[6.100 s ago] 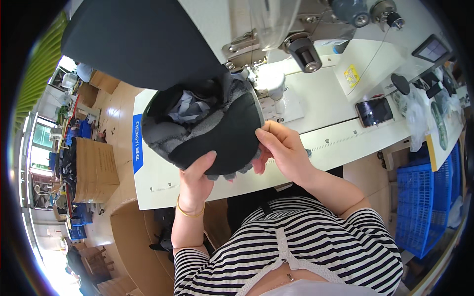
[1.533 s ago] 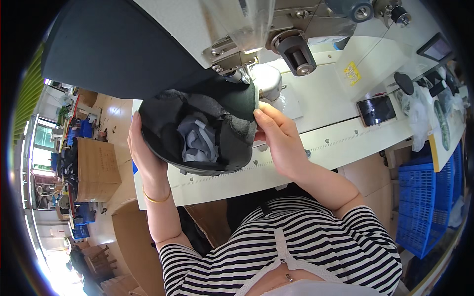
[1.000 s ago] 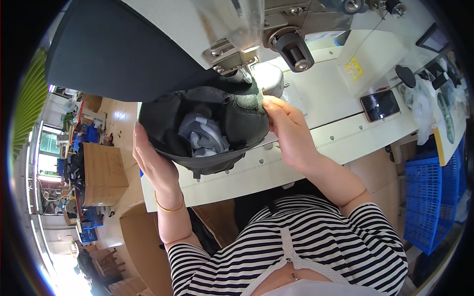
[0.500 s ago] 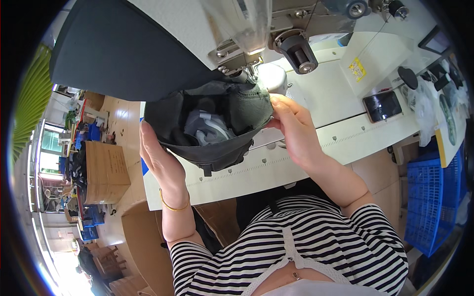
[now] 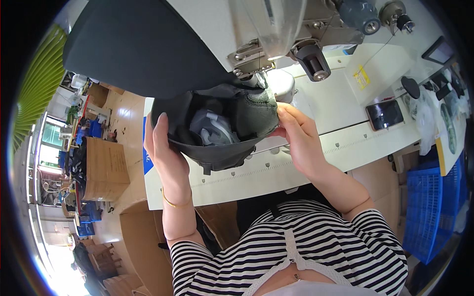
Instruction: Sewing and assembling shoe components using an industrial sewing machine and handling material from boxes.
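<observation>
A black fabric bag (image 5: 212,152) with an open mouth hangs at the sewing machine's needle area (image 5: 259,79), its far right rim under the machine head. Crumpled translucent plastic (image 5: 212,127) with a pale strip lies inside it. My left hand (image 5: 165,153) holds the bag's left side, fingers along the wall and one fingertip at the rim. With thumb and fingers, my right hand (image 5: 296,130) pinches the right edge of the rim, close to the needle area. The stitching point itself is partly hidden by fabric and metal parts.
A large dark panel (image 5: 143,49) covers the machine's left side. On the white table (image 5: 316,153), marked with a ruler strip, a phone (image 5: 384,115) lies at the right near plastic bags (image 5: 422,123). Blue crates (image 5: 424,212) stand right; cardboard boxes (image 5: 106,167) stand left.
The bag has shifted slightly right in the picture, along with the machine and table. My left fingers have moved up onto the rim; my right hand keeps its pinch.
</observation>
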Motion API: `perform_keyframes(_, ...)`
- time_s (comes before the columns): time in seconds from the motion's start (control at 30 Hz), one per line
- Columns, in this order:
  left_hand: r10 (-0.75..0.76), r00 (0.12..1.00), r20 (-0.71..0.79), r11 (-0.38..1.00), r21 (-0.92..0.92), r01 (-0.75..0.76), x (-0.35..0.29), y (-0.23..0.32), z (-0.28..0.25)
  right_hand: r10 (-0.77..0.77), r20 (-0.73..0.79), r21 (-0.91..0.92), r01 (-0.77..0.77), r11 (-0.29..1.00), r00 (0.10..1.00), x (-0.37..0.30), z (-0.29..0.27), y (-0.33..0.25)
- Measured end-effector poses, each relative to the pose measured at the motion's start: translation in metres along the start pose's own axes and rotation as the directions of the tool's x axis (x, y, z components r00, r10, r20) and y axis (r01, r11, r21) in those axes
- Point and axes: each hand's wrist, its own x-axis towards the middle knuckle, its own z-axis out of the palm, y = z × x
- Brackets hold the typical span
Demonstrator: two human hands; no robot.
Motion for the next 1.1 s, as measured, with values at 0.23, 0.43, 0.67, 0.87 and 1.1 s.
perform_keyframes(0.23,-0.272,0.956,0.113,0.886,-0.358,0.294,0.102,-0.047,0.013,0.064,0.125,-0.084,-0.054,0.995,0.990,-0.005,0.006,0.000)
perform_keyframes(0.43,0.121,0.970,0.210,0.988,-0.119,-0.098,0.152,-0.060,-0.003,0.165,0.265,-0.258,-0.095,0.961,0.950,-0.020,0.004,0.006)
perform_keyframes(0.67,0.155,0.960,0.235,0.919,0.321,-0.227,0.113,-0.069,-0.099,0.310,0.331,-0.395,-0.167,0.903,0.891,-0.027,0.029,0.051)
perform_keyframes(0.87,-0.041,0.632,-0.774,0.750,0.394,0.531,-0.147,-0.117,-0.405,0.470,0.473,-0.585,-0.133,0.800,0.745,-0.042,0.093,0.119)
perform_keyframes(1.1,-0.199,-0.108,-0.974,0.066,-0.123,0.990,-0.656,-0.199,-0.514,0.384,0.743,-0.630,0.377,0.679,0.549,-0.069,0.187,0.213)
